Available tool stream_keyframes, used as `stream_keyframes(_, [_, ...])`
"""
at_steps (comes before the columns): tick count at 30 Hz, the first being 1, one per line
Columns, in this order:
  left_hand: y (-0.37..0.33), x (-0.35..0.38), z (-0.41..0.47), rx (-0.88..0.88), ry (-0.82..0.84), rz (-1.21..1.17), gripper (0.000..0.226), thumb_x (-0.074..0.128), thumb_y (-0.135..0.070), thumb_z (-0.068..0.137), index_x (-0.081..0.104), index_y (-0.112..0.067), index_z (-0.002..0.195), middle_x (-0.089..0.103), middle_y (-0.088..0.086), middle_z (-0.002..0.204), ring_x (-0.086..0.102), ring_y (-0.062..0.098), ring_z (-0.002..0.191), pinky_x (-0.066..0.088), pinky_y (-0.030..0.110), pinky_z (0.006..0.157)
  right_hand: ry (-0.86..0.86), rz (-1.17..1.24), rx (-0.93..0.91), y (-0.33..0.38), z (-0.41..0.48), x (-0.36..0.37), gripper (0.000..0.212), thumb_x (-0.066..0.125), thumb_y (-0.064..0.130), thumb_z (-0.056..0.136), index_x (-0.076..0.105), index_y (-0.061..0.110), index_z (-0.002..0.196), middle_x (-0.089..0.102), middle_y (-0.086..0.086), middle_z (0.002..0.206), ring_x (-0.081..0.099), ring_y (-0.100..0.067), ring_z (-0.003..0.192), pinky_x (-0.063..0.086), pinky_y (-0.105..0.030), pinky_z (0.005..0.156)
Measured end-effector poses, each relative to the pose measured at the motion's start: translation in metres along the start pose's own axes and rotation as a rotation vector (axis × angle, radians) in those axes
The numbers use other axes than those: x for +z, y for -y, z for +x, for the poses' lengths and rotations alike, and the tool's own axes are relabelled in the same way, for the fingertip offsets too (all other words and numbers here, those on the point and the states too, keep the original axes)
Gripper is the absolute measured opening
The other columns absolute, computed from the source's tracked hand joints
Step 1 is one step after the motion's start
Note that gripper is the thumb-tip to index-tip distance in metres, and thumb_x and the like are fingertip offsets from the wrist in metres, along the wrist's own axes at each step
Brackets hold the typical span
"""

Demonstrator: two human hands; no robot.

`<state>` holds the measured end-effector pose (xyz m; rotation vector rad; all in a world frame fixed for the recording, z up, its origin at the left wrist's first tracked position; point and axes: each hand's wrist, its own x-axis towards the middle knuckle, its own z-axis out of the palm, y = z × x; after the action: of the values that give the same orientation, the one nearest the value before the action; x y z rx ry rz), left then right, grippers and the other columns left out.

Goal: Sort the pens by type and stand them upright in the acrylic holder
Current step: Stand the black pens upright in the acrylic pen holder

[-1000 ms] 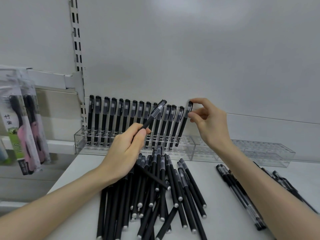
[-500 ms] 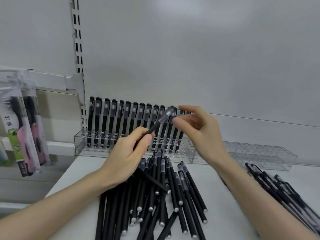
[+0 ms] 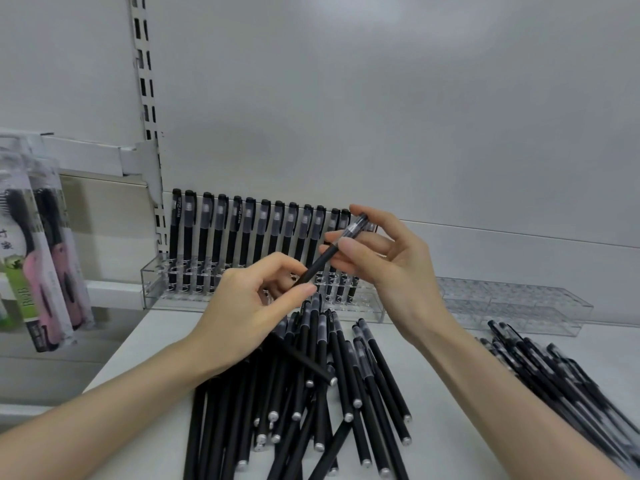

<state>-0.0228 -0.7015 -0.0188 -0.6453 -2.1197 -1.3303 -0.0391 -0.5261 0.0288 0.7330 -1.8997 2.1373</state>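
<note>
Pen (image 3: pixel 320 261) pinched at both ends: L hand (image 3: pixel 247 308) on barrel, R hand (image 3: pixel 389 268) near cap. Holder (image 3: pixel 152 284) behind, w/ upright pens (image 3: pixel 242 237).

I am reading "ROB" running up the green-and-white card in the clear plastic hanging packet (image 3: pixel 23 294) at nine o'clock; white clip lettering on the upright matte-black capped pens (image 3: pixel 179 233) is blurring beyond reading.
</note>
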Motion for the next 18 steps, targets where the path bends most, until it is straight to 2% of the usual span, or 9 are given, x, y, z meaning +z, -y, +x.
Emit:
stream_keyframes(2, [0.002,-0.001,0.000,0.013,0.015,0.063,0.017,0.069,-0.041,0.082,0.066,-0.029,0.093,0.067,-0.012,0.077,0.061,0.007,0.073,0.045,0.019,0.064,-0.002,-0.040,-0.010,0.002,0.001,-0.002,0.044,0.060,-0.002,0.088,0.053,0.013,0.128,0.072,-0.019,0.091,0.073,-0.023,0.080,0.059,-0.028,0.071])
stream_keyframes(4, [0.005,-0.001,0.001,0.051,0.025,0.206,0.026,0.055,-0.050,0.084,0.066,-0.031,0.099,0.065,-0.020,0.091,0.059,0.000,0.093,0.042,0.019,0.083,-0.052,-0.099,-0.051,0.007,0.004,-0.008,0.046,0.061,-0.002,0.088,0.052,0.015,0.130,0.072,-0.016,0.085,0.072,-0.021,0.075,0.059,-0.028,0.070])
stream_keyframes(7, [0.010,-0.002,0.001,0.053,0.034,0.389,0.042,0.038,-0.055,0.087,0.065,-0.031,0.108,0.056,-0.023,0.106,0.046,-0.006,0.108,0.026,0.025,0.100,-0.195,-0.268,-0.160,0.016,0.011,-0.023,0.042,0.066,0.001,0.086,0.050,0.021,0.120,0.071,-0.009,0.079,0.071,-0.019,0.071,0.059,-0.030,0.070])
stream_keyframes(9, [0.011,0.000,0.001,0.038,0.085,0.461,0.049,0.030,-0.059,0.087,0.064,-0.034,0.114,0.052,-0.023,0.110,0.040,-0.006,0.112,0.017,0.026,0.104,-0.281,-0.368,-0.237,0.018,0.015,-0.035,0.037,0.068,0.005,0.086,0.050,0.025,0.111,0.069,-0.008,0.079,0.070,-0.019,0.070,0.059,-0.031,0.071])
stream_keyframes(12, [0.013,0.003,0.000,-0.011,0.184,0.503,0.065,0.017,-0.066,0.082,0.057,-0.038,0.124,0.044,-0.026,0.116,0.029,-0.008,0.117,0.007,0.022,0.104,-0.349,-0.484,-0.312,0.015,0.020,-0.046,0.033,0.066,0.007,0.088,0.051,0.028,0.109,0.067,-0.002,0.080,0.070,-0.018,0.070,0.058,-0.033,0.073])
stream_keyframes(18, [0.014,0.005,-0.001,-0.032,0.251,0.586,0.075,0.005,-0.068,0.079,0.049,-0.040,0.132,0.039,-0.025,0.122,0.023,-0.005,0.123,0.004,0.022,0.104,-0.354,-0.553,-0.333,-0.001,0.028,-0.052,0.033,0.063,0.005,0.089,0.051,0.029,0.110,0.062,0.006,0.085,0.069,-0.015,0.068,0.058,-0.033,0.074])
